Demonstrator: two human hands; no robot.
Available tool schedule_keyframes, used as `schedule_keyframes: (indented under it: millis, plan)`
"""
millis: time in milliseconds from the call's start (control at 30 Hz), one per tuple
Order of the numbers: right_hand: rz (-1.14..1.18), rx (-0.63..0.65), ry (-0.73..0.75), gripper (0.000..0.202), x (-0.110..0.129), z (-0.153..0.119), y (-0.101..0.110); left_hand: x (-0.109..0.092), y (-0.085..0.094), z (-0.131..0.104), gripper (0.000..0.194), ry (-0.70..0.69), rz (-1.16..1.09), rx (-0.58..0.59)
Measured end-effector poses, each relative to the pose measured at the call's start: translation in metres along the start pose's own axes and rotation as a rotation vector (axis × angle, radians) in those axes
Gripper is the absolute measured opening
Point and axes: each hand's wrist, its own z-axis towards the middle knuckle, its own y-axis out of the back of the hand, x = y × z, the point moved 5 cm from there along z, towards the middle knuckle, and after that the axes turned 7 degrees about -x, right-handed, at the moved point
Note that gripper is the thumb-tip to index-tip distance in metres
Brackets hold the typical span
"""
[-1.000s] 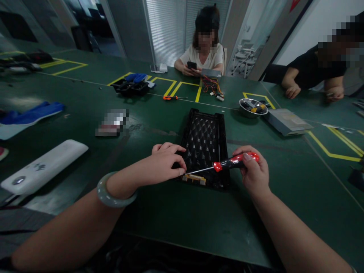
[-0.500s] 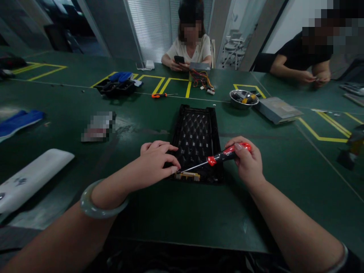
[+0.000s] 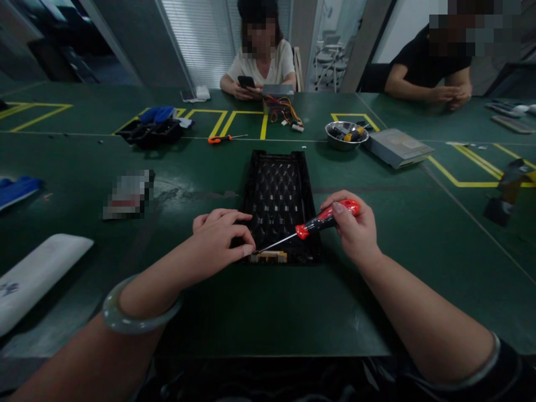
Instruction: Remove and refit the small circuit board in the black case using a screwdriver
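A black plastic casing [image 3: 278, 190] with a textured inner face lies flat in front of me. Along its near edge sits a small yellowish circuit board [image 3: 272, 257] with a pale connector. My right hand [image 3: 355, 226] is closed round the red-and-black handle of a screwdriver [image 3: 312, 226], which slants down to the left. Its tip meets the board's left end. My left hand [image 3: 221, 237] lies over the casing's near left corner, thumb and index finger pinched together by the tip. What they pinch is too small to make out; the other fingers reach over the casing's left side.
Beyond the casing are an orange-handled screwdriver [image 3: 220, 139], a black tray [image 3: 151, 131] with blue cloth, a metal bowl [image 3: 347, 142] of tools and a flat grey metal box [image 3: 397, 148]. Left lie a blurred-out flat item [image 3: 129, 195] and a white slab [image 3: 42, 273]. Two people sit opposite.
The view has shifted slightly, moving everything a little left in the picture. Both hands, the screwdriver and the casing keep nearly the same positions relative to each other.
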Motion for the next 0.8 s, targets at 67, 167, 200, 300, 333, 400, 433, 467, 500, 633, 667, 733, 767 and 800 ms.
schedule_keyframes:
  millis: [67,167,200,300,333,400,433,467,500,633,667,733,767,800]
  plan:
    - [-0.001,-0.001,0.018,0.022,0.001,0.0,0.0,0.001,0.0,0.0,0.017,0.001,-0.005,-0.002]
    - [0.005,-0.005,0.049,0.019,0.002,-0.001,0.0,0.002,0.0,0.001,0.017,0.0,-0.026,0.003]
    - [0.01,-0.002,0.061,0.02,0.003,-0.002,0.001,0.002,0.0,0.001,0.017,0.001,-0.036,0.008]
    - [0.033,0.028,0.076,0.038,0.004,-0.004,-0.001,0.002,0.002,0.002,0.017,0.009,-0.069,0.018]
    - [0.045,0.036,0.071,0.044,0.005,-0.005,-0.002,0.002,0.002,0.002,0.017,0.011,-0.082,0.018]
    - [0.071,0.037,0.051,0.048,0.01,-0.008,-0.005,0.002,0.003,0.002,0.014,0.017,-0.111,0.01]
    - [0.075,0.036,0.042,0.047,0.015,-0.01,-0.008,0.002,0.003,0.002,0.013,0.022,-0.124,0.004]
    - [0.064,0.043,0.035,0.043,0.019,-0.011,-0.011,0.002,0.003,0.002,0.013,0.024,-0.138,0.001]
    - [0.035,0.06,0.029,0.039,0.025,-0.013,-0.016,0.002,0.002,0.002,0.013,0.026,-0.149,0.001]
    - [-0.14,0.151,0.0,0.017,0.046,-0.014,-0.035,0.003,0.001,0.003,0.018,0.011,-0.175,0.025]
    - [-0.172,0.165,-0.01,0.015,0.05,-0.013,-0.038,0.003,0.001,0.004,0.019,0.009,-0.178,0.029]
    - [-0.22,0.179,-0.027,0.017,0.058,-0.008,-0.044,0.002,0.002,0.003,0.021,0.011,-0.184,0.028]
    - [-0.243,0.184,-0.033,0.018,0.061,-0.006,-0.046,0.002,0.003,0.002,0.021,0.012,-0.187,0.018]
    - [-0.262,0.191,-0.036,0.019,0.064,-0.003,-0.049,0.001,0.004,0.002,0.021,0.01,-0.191,-0.001]
